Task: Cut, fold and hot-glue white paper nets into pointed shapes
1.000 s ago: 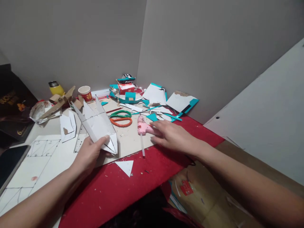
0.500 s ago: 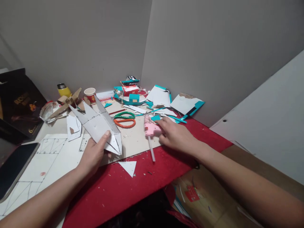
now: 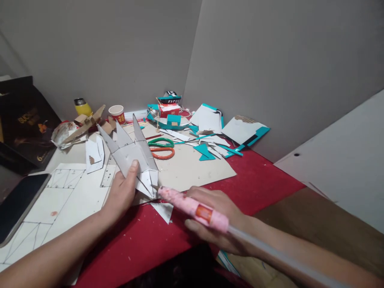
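My left hand (image 3: 121,194) grips a folded white cardboard piece (image 3: 132,154) with the thumb on its face; tall pointed flaps stick up at its far end. Wrapped round a pink glue gun (image 3: 192,208), my right hand (image 3: 219,216) is closed. The gun's nozzle is at the piece's near, pointed end; whether it touches cannot be made out. A clear glue stick (image 3: 270,252) runs out of the gun's back over my right forearm. A white triangle (image 3: 163,211) lies under the tip of the piece.
Scissors with green and orange handles (image 3: 163,153) lie on a beige board (image 3: 192,172). Behind are a paper cup (image 3: 116,115), a yellow bottle (image 3: 82,107), a teal model boat (image 3: 172,122) and cardboard scraps (image 3: 205,152). A phone (image 3: 21,206) rests on a drawn sheet (image 3: 66,204) at left.
The glue gun has been lifted off the board and brought left and nearer, its nozzle now toward the cardboard piece. My left hand still holds the piece.
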`<action>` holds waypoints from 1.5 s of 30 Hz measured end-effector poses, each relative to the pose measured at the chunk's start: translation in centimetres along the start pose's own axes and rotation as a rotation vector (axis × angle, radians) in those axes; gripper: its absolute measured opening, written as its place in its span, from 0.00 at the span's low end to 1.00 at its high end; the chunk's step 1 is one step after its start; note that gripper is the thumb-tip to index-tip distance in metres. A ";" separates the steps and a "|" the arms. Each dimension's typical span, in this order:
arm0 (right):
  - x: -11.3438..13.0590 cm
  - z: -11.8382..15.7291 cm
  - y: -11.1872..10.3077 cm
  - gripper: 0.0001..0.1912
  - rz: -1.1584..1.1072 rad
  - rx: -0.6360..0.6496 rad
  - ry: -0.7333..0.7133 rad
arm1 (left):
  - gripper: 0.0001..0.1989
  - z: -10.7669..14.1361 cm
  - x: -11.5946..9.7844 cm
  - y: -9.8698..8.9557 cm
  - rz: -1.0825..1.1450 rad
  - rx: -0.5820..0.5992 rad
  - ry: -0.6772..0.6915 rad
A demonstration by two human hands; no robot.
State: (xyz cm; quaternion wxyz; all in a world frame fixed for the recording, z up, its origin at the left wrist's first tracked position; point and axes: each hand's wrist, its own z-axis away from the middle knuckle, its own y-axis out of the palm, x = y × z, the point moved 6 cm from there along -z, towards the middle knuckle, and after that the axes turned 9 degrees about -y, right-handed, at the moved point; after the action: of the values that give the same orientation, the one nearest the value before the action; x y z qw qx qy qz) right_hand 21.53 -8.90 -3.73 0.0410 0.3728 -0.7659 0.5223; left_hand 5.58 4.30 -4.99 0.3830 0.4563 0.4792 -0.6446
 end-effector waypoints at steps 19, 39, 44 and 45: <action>0.4 -1.8 2.8 0.11 0.211 0.039 -0.107 | 0.28 0.6 0.3 0.9 0.010 0.061 0.034; 0.8 -0.2 2.6 0.05 0.260 0.052 -0.156 | 0.28 0.5 -0.1 0.1 -0.039 -0.073 0.091; 1.4 -0.2 0.6 0.06 0.194 -0.071 -0.118 | 0.27 0.4 -0.1 -0.4 -0.022 -0.121 0.112; 1.4 -0.4 -0.2 0.10 0.165 -0.118 -0.069 | 0.27 0.4 -0.2 -0.4 -0.021 -0.129 0.114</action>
State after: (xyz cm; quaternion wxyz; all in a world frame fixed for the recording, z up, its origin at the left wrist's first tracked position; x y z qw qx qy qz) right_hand 20.49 -9.31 -2.75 -0.0066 0.3231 -0.8244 0.4646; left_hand 5.14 3.99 -4.66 0.3768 0.4615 0.5456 -0.5894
